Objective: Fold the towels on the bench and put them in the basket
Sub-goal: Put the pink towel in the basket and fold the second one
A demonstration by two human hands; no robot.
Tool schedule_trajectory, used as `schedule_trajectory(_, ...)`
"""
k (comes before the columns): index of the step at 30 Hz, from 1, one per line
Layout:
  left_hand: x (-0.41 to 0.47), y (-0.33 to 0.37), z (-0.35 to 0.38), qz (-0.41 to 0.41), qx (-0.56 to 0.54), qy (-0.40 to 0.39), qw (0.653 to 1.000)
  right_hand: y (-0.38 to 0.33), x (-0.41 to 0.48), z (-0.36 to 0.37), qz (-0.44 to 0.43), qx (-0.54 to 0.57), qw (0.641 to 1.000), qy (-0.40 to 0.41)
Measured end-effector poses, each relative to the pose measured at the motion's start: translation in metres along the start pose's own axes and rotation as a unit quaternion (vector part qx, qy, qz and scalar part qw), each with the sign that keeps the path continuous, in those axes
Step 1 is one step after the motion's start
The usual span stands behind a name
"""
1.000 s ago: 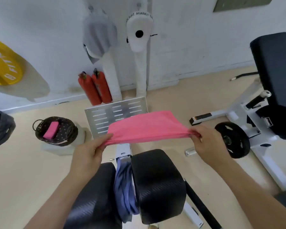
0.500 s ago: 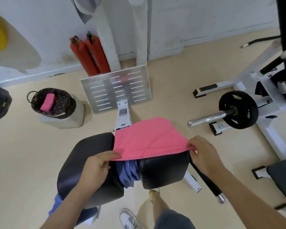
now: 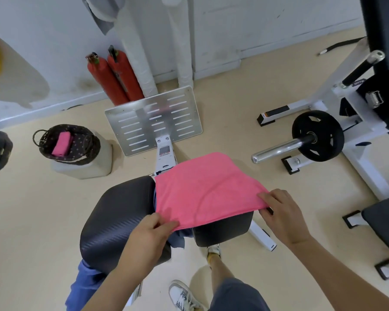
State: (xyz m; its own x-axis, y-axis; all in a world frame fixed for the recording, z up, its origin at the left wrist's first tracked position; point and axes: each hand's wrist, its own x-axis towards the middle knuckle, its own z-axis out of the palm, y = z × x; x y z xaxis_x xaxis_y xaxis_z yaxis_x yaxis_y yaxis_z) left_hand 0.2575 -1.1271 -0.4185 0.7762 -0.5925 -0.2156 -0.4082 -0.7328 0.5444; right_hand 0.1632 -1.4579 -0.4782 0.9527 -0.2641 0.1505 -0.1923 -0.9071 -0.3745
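A pink towel (image 3: pixel 202 187), folded once, lies spread over the right black pad of the bench (image 3: pixel 119 216). My left hand (image 3: pixel 148 236) pinches its near left corner. My right hand (image 3: pixel 281 216) pinches its near right corner at the pad's edge. A blue towel (image 3: pixel 177 240) hangs in the gap between the two pads and shows again under the left pad. The dark dotted basket (image 3: pixel 83 151) stands on a pale block at the left, with a folded pink towel (image 3: pixel 62 143) inside it.
A slotted metal footplate (image 3: pixel 153 120) stands beyond the bench. Two red fire extinguishers (image 3: pixel 112 77) lean at the wall. A barbell sleeve with a black weight plate (image 3: pixel 317 135) and a white machine frame lie to the right. My shoes are below the bench.
Both hands have lowered the pink towel from the air onto the right bench pad, still holding its near corners. My view has tilted down.
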Motion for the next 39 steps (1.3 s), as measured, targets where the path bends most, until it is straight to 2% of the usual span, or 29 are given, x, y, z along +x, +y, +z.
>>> schedule_trajectory(2,-0.006,0.004,-0.002,0.016,0.042,-0.01,0.999,0.002,-0.005,0.001,-0.005,-0.019,1.0,0.0)
schedule_trajectory(3,-0.006,0.004,-0.001,0.004,-0.011,-0.039,0.999,0.003,-0.007,0.001,-0.006,-0.029,1.0,0.0)
schedule_trajectory(4,-0.004,0.005,0.0,0.012,0.01,-0.074,0.997,0.002,-0.009,0.0,-0.007,-0.039,0.999,0.0)
schedule_trajectory(6,-0.007,-0.004,0.012,0.068,0.128,-0.06,0.988,-0.002,-0.013,-0.004,-0.021,-0.063,0.998,0.007)
schedule_trajectory(7,-0.009,-0.007,0.016,0.067,0.138,-0.063,0.986,-0.004,-0.015,-0.005,-0.028,-0.076,0.997,0.007)
schedule_trajectory(10,-0.013,-0.006,0.021,0.077,0.124,-0.085,0.986,-0.007,-0.022,-0.009,-0.025,-0.124,0.992,-0.019)
schedule_trajectory(14,-0.008,-0.004,0.023,0.135,0.112,-0.082,0.981,-0.014,-0.029,-0.012,-0.016,-0.168,0.984,-0.062)
schedule_trajectory(19,-0.015,-0.008,0.026,0.097,0.076,-0.114,0.986,-0.007,-0.043,-0.012,-0.066,-0.193,0.976,-0.075)
schedule_trajectory(22,-0.015,-0.008,0.029,0.092,0.072,-0.113,0.987,-0.005,-0.045,-0.013,-0.065,-0.179,0.978,-0.091)
schedule_trajectory(26,-0.004,-0.002,0.027,0.07,0.001,-0.093,0.993,-0.005,-0.04,-0.014,-0.041,-0.081,0.988,-0.123)
schedule_trajectory(29,0.002,0.009,0.015,0.041,-0.057,-0.086,0.994,-0.005,-0.024,-0.021,0.05,0.055,0.982,-0.176)
schedule_trajectory(30,0.003,0.011,0.01,0.028,-0.079,-0.09,0.992,-0.004,-0.018,-0.027,0.115,0.117,0.964,-0.208)
schedule_trajectory(32,0.003,0.016,0.004,0.0,-0.136,-0.093,0.986,-0.001,-0.008,-0.04,0.244,0.27,0.896,-0.253)
schedule_trajectory(33,0.002,0.018,0.002,-0.021,-0.17,-0.103,0.98,0.001,-0.005,-0.046,0.272,0.322,0.867,-0.267)
schedule_trajectory(35,0.003,0.024,0.001,-0.072,-0.231,-0.135,0.961,0.002,-0.001,-0.054,0.291,0.344,0.847,-0.283)
schedule_trajectory(39,0.003,0.033,-0.002,-0.109,-0.266,-0.19,0.939,0.0,0.007,-0.061,0.327,0.329,0.842,-0.274)
